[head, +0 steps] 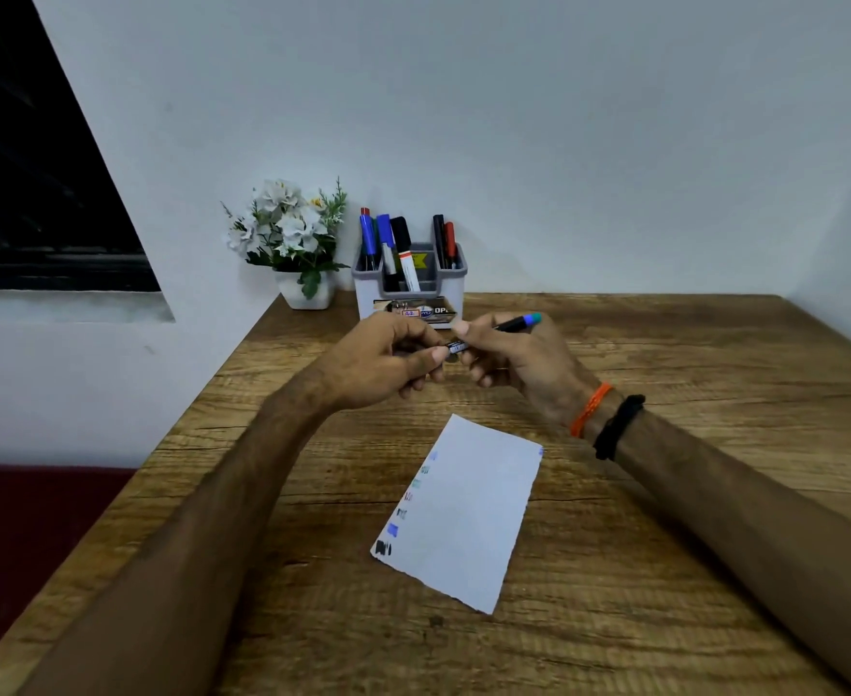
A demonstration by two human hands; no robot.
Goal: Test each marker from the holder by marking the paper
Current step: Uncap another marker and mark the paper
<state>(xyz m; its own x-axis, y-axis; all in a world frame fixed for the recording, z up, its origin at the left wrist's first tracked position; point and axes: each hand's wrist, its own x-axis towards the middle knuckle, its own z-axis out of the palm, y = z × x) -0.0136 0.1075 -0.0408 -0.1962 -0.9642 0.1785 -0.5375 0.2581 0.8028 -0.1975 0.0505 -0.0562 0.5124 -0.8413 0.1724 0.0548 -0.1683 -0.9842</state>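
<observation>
- We see both hands gripping one marker (493, 330) above the table (664, 494): left hand (388, 361) pinching its near end, right hand (508, 359) wrapped round the barrel.
- The paper (463, 514) lies below; the holder (410, 288) stands behind.

Flowers: white blooms with green leaves (287, 228) in a white pot (308, 293), back of the table.
Table: wood-grain top (664, 494).
Window: dark pane (26, 193), upper left.
Wall: plain pale surface (513, 118).
</observation>
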